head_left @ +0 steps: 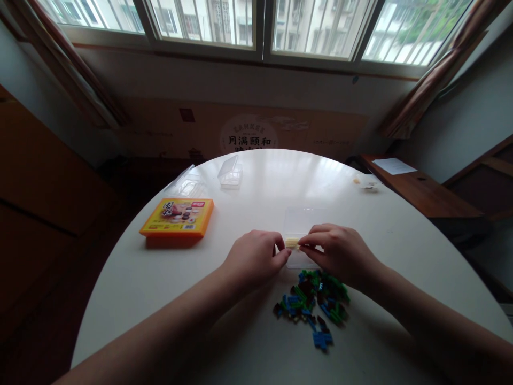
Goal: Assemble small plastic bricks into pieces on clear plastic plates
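A clear plastic box [306, 261] with its lid [305, 218] raised behind lies between my hands. Pale yellow toy bricks [292, 243] form a short row inside it. My left hand [258, 256] curls its thumb and index finger round the box's left edge, right by the row. From the other side, my right hand [339, 248] pinches thumb and fingertips together at the row's right end, on a small pale yellow brick mostly covered by the fingers. Just in front of the box, a loose pile of green, blue and dark brown toy bricks [295, 302] spreads over the table.
The round white table [160, 305] also bears an orange and yellow game box [180, 216] at left. Two more clear plastic boxes, one with its lid up [231, 175], stand behind it. A small clear bag [366, 183] lies at the far right, near a brown desk [425, 192].
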Demonstrator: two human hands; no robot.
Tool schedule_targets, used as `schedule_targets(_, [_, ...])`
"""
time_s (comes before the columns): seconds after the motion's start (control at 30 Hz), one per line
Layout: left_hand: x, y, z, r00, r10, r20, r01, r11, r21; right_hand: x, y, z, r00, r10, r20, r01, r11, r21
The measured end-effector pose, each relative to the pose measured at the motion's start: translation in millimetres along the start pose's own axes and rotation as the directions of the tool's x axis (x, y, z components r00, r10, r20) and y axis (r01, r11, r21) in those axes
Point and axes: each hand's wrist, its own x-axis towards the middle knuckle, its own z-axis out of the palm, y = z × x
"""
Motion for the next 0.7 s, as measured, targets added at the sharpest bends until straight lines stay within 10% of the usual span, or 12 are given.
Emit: schedule_targets(0.7, [0.1,0.3,0.7,1.0,0.003,-0.008,-0.003,1.0,0.004,-1.0,5.0,3.5,0.999,0.028,-0.028,-0.028,0.999,-0.026])
